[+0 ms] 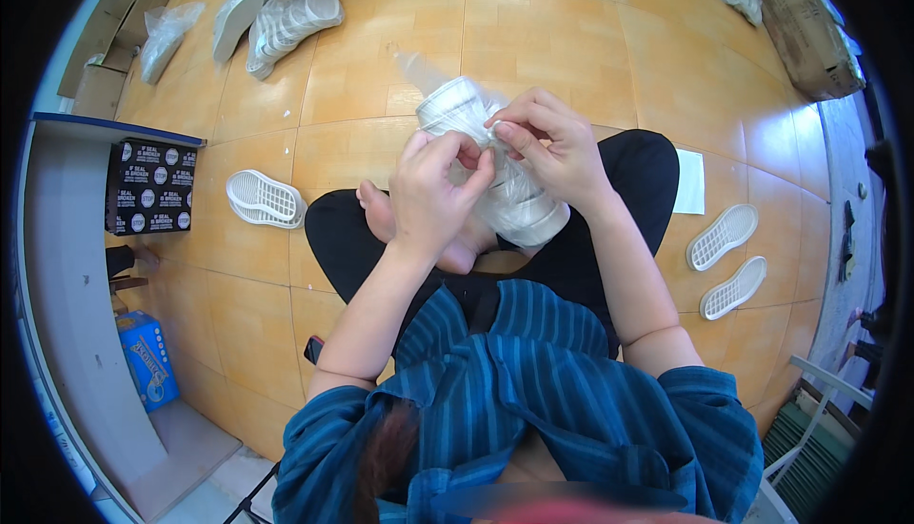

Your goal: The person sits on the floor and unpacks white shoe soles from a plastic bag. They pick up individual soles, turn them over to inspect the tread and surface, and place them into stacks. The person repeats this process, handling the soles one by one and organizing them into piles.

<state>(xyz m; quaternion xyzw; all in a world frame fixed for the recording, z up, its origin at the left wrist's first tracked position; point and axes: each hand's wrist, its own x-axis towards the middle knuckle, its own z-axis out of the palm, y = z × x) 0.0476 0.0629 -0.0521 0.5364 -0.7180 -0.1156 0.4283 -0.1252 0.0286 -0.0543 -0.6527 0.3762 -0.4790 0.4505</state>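
Note:
A bundle of white shoe soles (529, 212) in a clear plastic bag (506, 179) rests in my lap, between my crossed legs. My left hand (430, 189) is closed at the bundle's near left side, thumb and forefinger pinched on the bag's plastic. On the other side, my right hand (557, 146) pinches a gathered bit of the same plastic between thumb and fingertips. The two pinches are close together above the bundle. A loose flap of film sticks out past its far end. My fingers hide part of the gathered plastic.
One loose white sole (265, 198) lies on the tiled floor to my left. Two more soles (722, 237) and a white sheet (689, 182) lie to my right. Bagged soles (295, 27) are at the far left. A shelf unit (67, 238) holds a black printed box (149, 187).

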